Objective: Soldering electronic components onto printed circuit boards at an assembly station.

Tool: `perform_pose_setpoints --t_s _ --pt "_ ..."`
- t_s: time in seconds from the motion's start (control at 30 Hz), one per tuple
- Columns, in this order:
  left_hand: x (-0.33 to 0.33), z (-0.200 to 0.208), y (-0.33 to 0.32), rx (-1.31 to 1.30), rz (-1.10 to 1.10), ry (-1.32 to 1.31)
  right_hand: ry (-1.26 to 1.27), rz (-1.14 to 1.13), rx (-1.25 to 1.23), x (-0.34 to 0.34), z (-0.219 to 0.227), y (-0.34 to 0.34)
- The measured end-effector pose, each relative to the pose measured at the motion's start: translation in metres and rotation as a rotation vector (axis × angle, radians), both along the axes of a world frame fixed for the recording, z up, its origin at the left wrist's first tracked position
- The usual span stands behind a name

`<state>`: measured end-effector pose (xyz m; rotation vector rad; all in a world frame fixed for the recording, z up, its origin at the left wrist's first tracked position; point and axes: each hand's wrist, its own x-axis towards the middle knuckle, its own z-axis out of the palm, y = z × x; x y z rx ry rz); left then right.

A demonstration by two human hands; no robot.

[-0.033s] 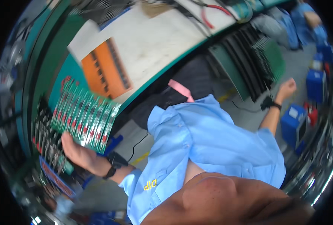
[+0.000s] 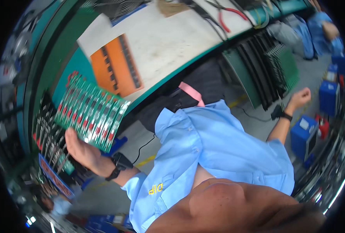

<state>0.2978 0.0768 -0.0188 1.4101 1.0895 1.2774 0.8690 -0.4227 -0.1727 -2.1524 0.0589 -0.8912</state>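
A green circuit board panel (image 2: 92,110) with rows of red and silver parts stands tilted at the left, beside the bench edge. My left hand (image 2: 85,153) is closed at the panel's near edge; some of its fingers are hidden. A black strap with a small box circles that wrist. Out to the right, my right hand (image 2: 300,99) is loosely curled, with nothing seen sticking out of it. It too has a black wrist strap. Beyond this hand stands a rack of upright boards (image 2: 254,70) with black slotted sides, and it appears apart from it.
The white-topped bench (image 2: 172,50) has a green edge and carries an orange sheet (image 2: 116,68) and red-handled pliers (image 2: 223,17). More boards (image 2: 50,132) stand at the far left. Blue boxes (image 2: 305,134) are on the floor at right. Other people appear at the upper right and lower left.
The whole view has shifted a little, so the bench and rack sit slightly farther right. The picture is sharper. My left hand stays at the panel, and my right hand stays curled.
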Motion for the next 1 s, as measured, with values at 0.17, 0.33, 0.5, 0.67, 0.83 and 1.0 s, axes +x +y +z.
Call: perform_pose_setpoints --t_s 0.17,0.33,0.5,0.67,0.83,1.0 --pt "-0.002 -0.011 0.008 -0.164 -0.178 -0.224 -0.286 0.965 0.164 -0.125 0.060 0.185" --pt "0.000 -0.016 -0.002 -0.193 -0.080 -0.338 -0.040 1.775 -0.341 -0.250 0.106 0.350" --pt "-0.011 -0.022 -0.018 -0.237 0.128 -0.416 -0.187 1.692 -0.678 -0.319 0.117 0.454" --pt "-0.030 -0.036 -0.018 -0.254 0.003 -0.467 -0.249 1.506 -0.859 -0.339 0.105 0.481" --pt "-0.024 -0.050 -0.009 -0.272 -0.106 -0.516 -0.238 1.668 -0.851 -0.297 0.111 0.467" --pt "-0.014 -0.051 0.001 -0.268 -0.135 -0.512 0.083 1.816 -0.793 -0.268 0.132 0.421"
